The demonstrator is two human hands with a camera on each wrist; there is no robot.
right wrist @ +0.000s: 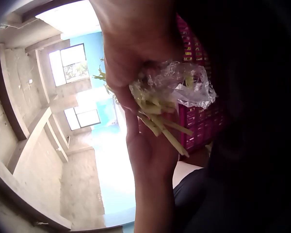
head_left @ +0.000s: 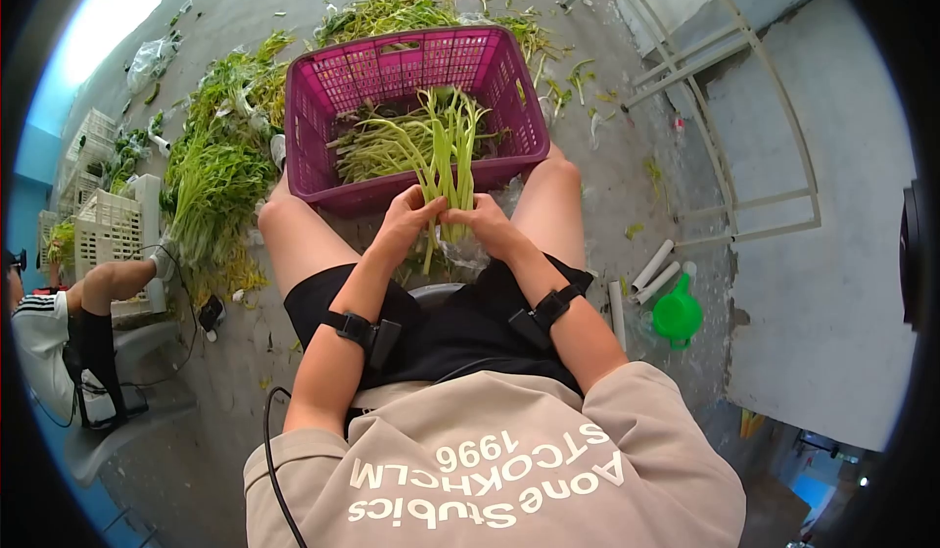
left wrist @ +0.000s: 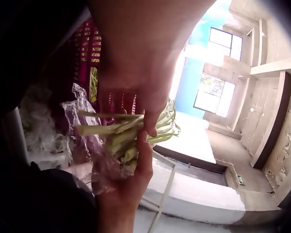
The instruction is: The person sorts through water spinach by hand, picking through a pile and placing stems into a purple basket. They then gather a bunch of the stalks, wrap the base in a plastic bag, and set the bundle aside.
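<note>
Both hands meet around a bundle of pale green stalks [head_left: 452,151] at the near rim of a purple crate [head_left: 338,193]. The left hand [head_left: 406,217] grips stalks on the bundle's left side, some of them angled away from the rest. On the other side the right hand [head_left: 487,225] holds the bundle, with clear plastic film [head_left: 464,251] hanging below. Cut stalk ends [left wrist: 94,129] and crumpled film [left wrist: 78,109] show in the left wrist view. In the right wrist view, film [right wrist: 196,87] lies against the right hand beside the stalks [right wrist: 172,138].
More stalks [head_left: 377,156] lie inside the crate. Leafy greens [head_left: 201,181] are heaped on the floor at left and behind. A seated person [head_left: 44,328] and white crates [head_left: 113,225] are at far left. A metal frame [head_left: 749,210], white pipes [head_left: 651,266] and a green container [head_left: 678,315] are at right.
</note>
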